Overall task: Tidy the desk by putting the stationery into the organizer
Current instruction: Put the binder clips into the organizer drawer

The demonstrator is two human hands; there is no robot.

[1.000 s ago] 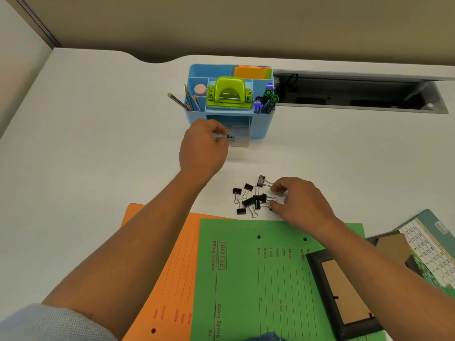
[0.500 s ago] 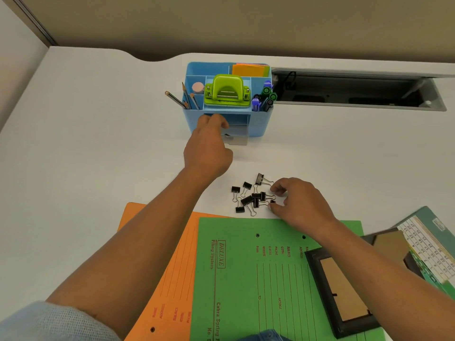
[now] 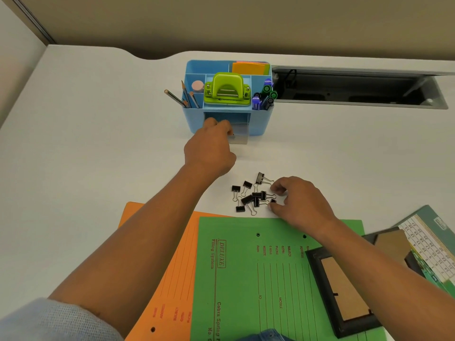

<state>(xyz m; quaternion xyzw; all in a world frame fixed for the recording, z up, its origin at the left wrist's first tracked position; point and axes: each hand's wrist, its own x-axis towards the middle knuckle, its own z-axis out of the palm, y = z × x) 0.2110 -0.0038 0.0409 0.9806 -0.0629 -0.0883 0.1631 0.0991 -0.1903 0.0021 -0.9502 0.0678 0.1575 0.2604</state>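
Binder clips [image 3: 251, 196] lie in a loose black pile on the bare desk [image 3: 98, 143], near its middle and just beyond the far edge of the green folder [image 3: 258, 279]. The right hand [image 3: 299, 203] sits against the pile's right side, fingers curled, thumb and forefinger closing round the rightmost clips and touching them. The left hand [image 3: 209, 153] is well apart from the pile, reaching to the blue organizer [image 3: 261, 121] near the desk's far edge. Its fingers are curled at the left part of the clear drawer [image 3: 240, 134], which stands pulled out of the organizer's front. Whether they hold anything cannot be told.

Up top, the organizer carries a green hole punch [image 3: 225, 88], pencils [image 3: 184, 97] on the left, markers [image 3: 264, 94] on the right and sticky notes [image 3: 250, 68] at the back. A strip of open white desk runs between drawer and pile, and the whole left side lies open to the left edge. An orange folder [image 3: 177, 267] lies under the green one at the near edge, with a picture frame [image 3: 317, 267] and calendar [image 3: 433, 242] toward the near right corner. A cable slot [image 3: 357, 87] opens along the far edge, just right of the organizer.
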